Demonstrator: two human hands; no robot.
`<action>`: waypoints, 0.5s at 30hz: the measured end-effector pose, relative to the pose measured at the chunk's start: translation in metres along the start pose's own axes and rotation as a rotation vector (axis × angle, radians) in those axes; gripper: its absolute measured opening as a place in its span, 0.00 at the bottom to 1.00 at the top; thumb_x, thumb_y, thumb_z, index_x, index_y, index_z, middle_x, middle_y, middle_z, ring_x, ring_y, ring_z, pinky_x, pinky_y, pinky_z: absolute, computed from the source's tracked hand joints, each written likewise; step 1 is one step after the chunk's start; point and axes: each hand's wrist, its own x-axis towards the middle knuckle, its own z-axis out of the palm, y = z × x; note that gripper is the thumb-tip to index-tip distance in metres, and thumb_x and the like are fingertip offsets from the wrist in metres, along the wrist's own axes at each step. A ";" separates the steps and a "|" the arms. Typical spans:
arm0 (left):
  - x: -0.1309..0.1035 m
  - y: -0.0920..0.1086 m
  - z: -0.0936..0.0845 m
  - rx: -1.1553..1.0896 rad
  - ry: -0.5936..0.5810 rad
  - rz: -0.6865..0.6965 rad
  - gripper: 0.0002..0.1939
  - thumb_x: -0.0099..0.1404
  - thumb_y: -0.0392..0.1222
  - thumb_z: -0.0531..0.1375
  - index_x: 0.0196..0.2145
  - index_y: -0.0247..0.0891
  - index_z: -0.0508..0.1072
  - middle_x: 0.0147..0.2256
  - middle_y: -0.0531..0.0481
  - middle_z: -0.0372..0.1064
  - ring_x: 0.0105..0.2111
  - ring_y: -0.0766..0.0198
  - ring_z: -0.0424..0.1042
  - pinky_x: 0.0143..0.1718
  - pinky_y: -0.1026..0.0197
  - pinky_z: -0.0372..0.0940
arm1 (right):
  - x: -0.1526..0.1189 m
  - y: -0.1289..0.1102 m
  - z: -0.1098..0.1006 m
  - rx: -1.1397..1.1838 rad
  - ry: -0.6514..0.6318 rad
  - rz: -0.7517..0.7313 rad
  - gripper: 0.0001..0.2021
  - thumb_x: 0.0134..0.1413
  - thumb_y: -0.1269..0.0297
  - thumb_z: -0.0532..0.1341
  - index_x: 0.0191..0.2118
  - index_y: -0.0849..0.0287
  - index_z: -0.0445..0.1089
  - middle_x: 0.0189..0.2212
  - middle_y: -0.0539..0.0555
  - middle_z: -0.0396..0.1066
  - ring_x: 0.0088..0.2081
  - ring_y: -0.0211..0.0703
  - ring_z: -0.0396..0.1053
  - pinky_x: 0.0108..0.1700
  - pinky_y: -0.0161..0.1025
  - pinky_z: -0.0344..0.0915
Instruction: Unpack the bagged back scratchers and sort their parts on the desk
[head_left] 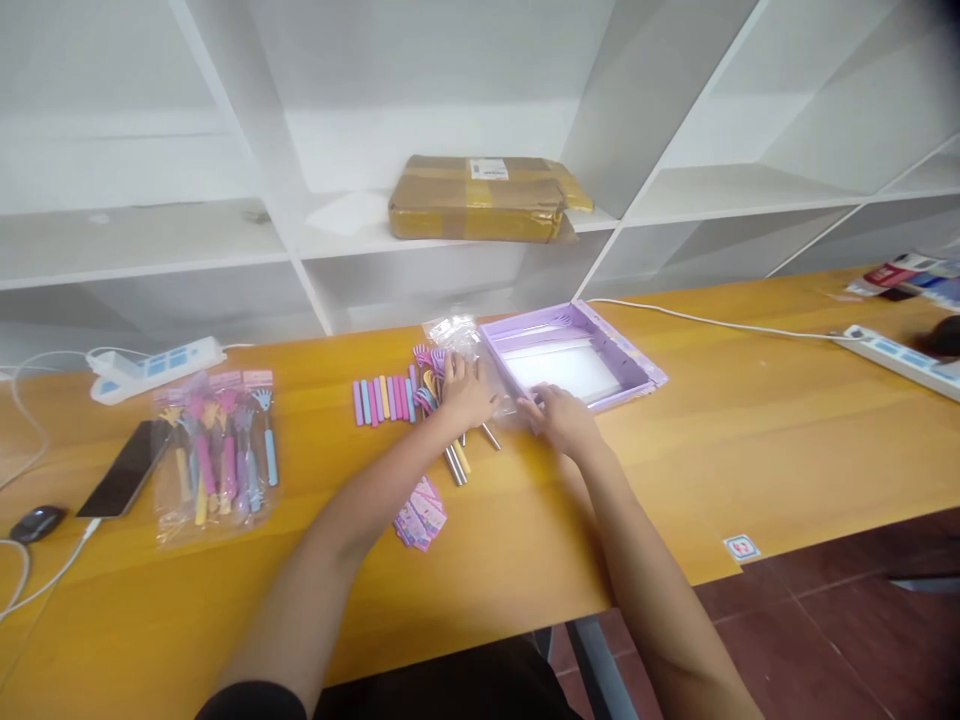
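My left hand (469, 392) lies with its fingers stretched out over clear plastic bags (457, 330), at the edge of a pile of small hand-shaped back scratchers (429, 382). Metal rods (454, 466) stick out below its wrist. My right hand (562, 418) grips the near left corner of an open purple display box (622, 395), with fingers bent at its rim. Inside the box, a purple scratcher head shows at the back wall. Left of the pile, a row of pink, blue and yellow handles (384, 400) lies side by side. Printed cards (421, 515) are fanned out nearer to me.
On the left are a bag of colourful back scratchers (221, 460), a phone (126, 470), a mouse (37, 523) and a power strip (161, 368). Another power strip (907, 360) lies at right. A taped cardboard box (480, 200) sits on the shelf behind.
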 end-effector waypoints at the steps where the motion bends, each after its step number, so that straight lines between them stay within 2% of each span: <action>1: 0.001 0.006 0.002 0.000 0.005 0.007 0.49 0.72 0.65 0.54 0.73 0.19 0.58 0.70 0.21 0.59 0.76 0.27 0.45 0.76 0.32 0.25 | 0.001 0.002 0.002 -0.031 0.023 0.015 0.24 0.78 0.46 0.52 0.55 0.61 0.74 0.48 0.63 0.79 0.48 0.55 0.76 0.50 0.45 0.65; 5: -0.001 0.019 0.010 0.012 0.019 0.026 0.45 0.73 0.63 0.53 0.75 0.24 0.57 0.68 0.25 0.64 0.73 0.29 0.53 0.75 0.32 0.34 | 0.002 0.012 0.005 -0.090 0.058 0.067 0.22 0.78 0.48 0.51 0.53 0.61 0.74 0.45 0.64 0.79 0.47 0.57 0.75 0.49 0.46 0.65; 7: -0.006 0.015 0.011 0.031 0.045 0.045 0.44 0.74 0.60 0.54 0.76 0.27 0.55 0.67 0.27 0.66 0.72 0.31 0.55 0.75 0.32 0.36 | 0.001 0.015 0.001 -0.069 0.081 0.068 0.21 0.78 0.50 0.52 0.53 0.61 0.74 0.45 0.64 0.78 0.46 0.58 0.74 0.49 0.48 0.65; 9: -0.013 0.005 0.010 0.043 0.078 0.056 0.42 0.75 0.59 0.54 0.77 0.31 0.54 0.66 0.31 0.68 0.72 0.32 0.54 0.75 0.32 0.37 | -0.002 0.013 -0.006 -0.020 0.193 0.047 0.20 0.77 0.52 0.53 0.56 0.63 0.73 0.48 0.67 0.77 0.49 0.61 0.73 0.52 0.50 0.66; 12: -0.023 -0.013 0.002 0.034 0.111 0.046 0.39 0.75 0.56 0.56 0.75 0.35 0.57 0.66 0.31 0.66 0.71 0.32 0.55 0.73 0.31 0.43 | -0.003 -0.005 -0.020 0.072 0.428 -0.029 0.19 0.77 0.57 0.52 0.60 0.63 0.70 0.55 0.70 0.72 0.57 0.63 0.68 0.60 0.55 0.64; 13: -0.025 -0.019 0.000 0.027 0.120 0.046 0.36 0.74 0.55 0.57 0.73 0.36 0.61 0.67 0.31 0.65 0.70 0.32 0.56 0.72 0.31 0.46 | -0.001 -0.015 -0.023 0.097 0.448 -0.069 0.18 0.76 0.59 0.52 0.60 0.62 0.70 0.56 0.69 0.71 0.58 0.62 0.67 0.61 0.55 0.64; 15: -0.030 -0.029 -0.005 0.014 0.132 0.061 0.29 0.72 0.52 0.60 0.66 0.39 0.70 0.68 0.32 0.63 0.69 0.34 0.57 0.70 0.32 0.51 | 0.008 -0.036 -0.026 0.107 0.350 -0.145 0.18 0.76 0.62 0.51 0.60 0.61 0.70 0.55 0.68 0.71 0.58 0.62 0.68 0.62 0.55 0.64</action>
